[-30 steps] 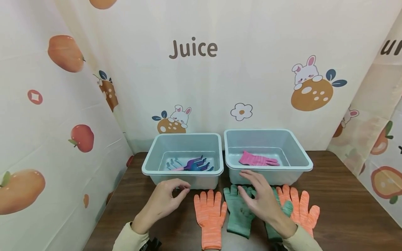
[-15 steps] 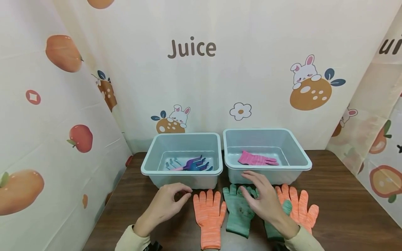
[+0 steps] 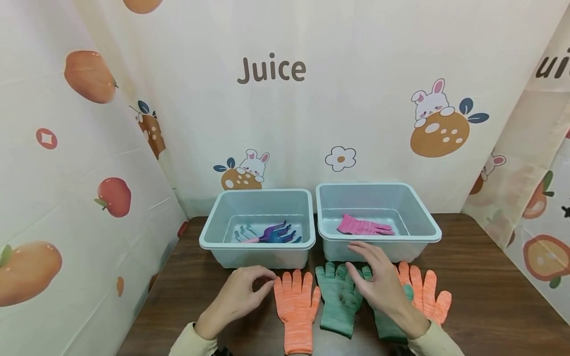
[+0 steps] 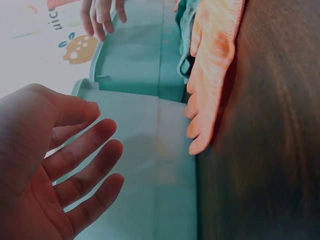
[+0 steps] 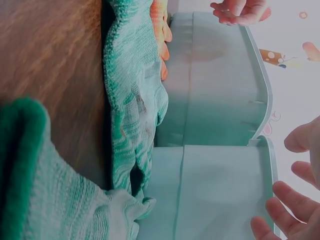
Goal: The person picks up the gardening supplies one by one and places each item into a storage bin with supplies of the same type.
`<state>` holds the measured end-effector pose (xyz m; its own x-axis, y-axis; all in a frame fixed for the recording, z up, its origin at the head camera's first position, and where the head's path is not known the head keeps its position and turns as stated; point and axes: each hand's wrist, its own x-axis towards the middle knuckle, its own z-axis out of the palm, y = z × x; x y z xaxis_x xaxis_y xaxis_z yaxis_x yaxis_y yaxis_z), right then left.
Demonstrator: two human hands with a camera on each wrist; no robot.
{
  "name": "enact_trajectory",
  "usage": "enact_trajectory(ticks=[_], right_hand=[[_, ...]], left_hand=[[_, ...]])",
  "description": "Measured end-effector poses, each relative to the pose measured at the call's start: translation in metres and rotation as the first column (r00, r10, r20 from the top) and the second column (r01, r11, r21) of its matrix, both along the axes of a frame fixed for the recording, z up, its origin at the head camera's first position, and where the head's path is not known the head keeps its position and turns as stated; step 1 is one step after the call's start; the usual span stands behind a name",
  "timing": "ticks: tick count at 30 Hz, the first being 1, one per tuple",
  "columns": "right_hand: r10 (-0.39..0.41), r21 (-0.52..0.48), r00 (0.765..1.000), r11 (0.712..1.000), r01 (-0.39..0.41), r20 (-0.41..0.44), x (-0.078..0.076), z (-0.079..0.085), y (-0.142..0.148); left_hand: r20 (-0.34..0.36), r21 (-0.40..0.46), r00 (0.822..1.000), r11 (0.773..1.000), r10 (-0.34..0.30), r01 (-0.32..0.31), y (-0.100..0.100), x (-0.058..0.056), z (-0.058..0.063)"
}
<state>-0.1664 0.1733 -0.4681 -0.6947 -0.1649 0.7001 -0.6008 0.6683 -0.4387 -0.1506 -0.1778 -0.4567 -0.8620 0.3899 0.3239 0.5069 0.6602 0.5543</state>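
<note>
While both pale sleeves [image 3: 192, 341] reach in from the near edge, the left hand [image 3: 242, 295] hangs half-curled with a gap between thumb and fingers, grasping nothing, its fingertips just beside the left orange glove [image 3: 297, 311]. The right hand [image 3: 384, 287] is more widely spread, its fingers loosely bent and also without a hold, above the green gloves (the right wrist view shows it apart from the knit). On the dark wood-grain table [image 3: 485, 282], the left green glove [image 3: 337, 309] lies beside that orange one, with dark smudges on its palm. The right green glove [image 3: 387, 326], partly hidden by the hand, overlaps the right orange glove [image 3: 428, 296].

Behind them stand two pale blue plastic bins. The left bin [image 3: 262, 256] contains a purple and blue glove bundle [image 3: 273, 234] with a pink end; how many gloves it includes, I cannot tell. In the right bin [image 3: 334, 251] lies a pink glove [image 3: 362, 226]. Farthest back, the white cloth [image 3: 298, 118] bears the word "Juice" [image 3: 271, 69], rabbits and fruit, and cut-off letters, "ui", show at the right.
</note>
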Motion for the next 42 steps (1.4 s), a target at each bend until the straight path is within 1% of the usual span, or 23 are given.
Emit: enact_trajectory(ticks=[5,9,13,20,23,27,36,42], right_hand=[[-0.003,-0.009,1.000,1.000,0.003,-0.007,0.000,0.001,0.004],[-0.011,-0.007,1.000,1.000,0.011,-0.018,0.000,0.001,0.006],[-0.009,-0.010,1.000,1.000,0.009,-0.023,-0.001,0.003,0.009],[-0.001,-0.038,1.000,0.999,0.001,-0.021,-0.004,0.006,0.016],[0.003,-0.041,0.999,0.999,-0.005,-0.043,-0.005,0.007,0.019],[-0.012,-0.037,0.997,0.999,0.009,-0.075,-0.007,0.009,0.021],[-0.034,-0.061,0.995,0.998,0.028,-0.095,-0.010,0.011,0.028],[-0.080,-0.065,0.991,0.995,0.073,-0.111,-0.014,0.013,0.039]], left_hand=[[0.036,0.006,0.999,1.000,-0.014,0.013,0.003,0.001,-0.005],[0.037,0.004,0.999,0.999,-0.038,0.038,0.006,0.002,-0.009],[0.027,-0.009,0.999,0.999,-0.045,0.046,0.008,0.002,-0.011],[0.065,-0.026,0.996,0.998,-0.059,0.061,0.013,0.002,-0.016],[0.075,-0.029,0.994,0.996,-0.078,0.080,0.015,0.001,-0.019],[0.088,-0.035,0.992,0.994,-0.095,0.099,0.017,0.001,-0.022],[0.128,-0.038,0.986,0.993,-0.109,0.115,0.022,0.000,-0.027],[0.154,-0.031,0.980,0.991,-0.124,0.130,0.026,0.000,-0.029]])
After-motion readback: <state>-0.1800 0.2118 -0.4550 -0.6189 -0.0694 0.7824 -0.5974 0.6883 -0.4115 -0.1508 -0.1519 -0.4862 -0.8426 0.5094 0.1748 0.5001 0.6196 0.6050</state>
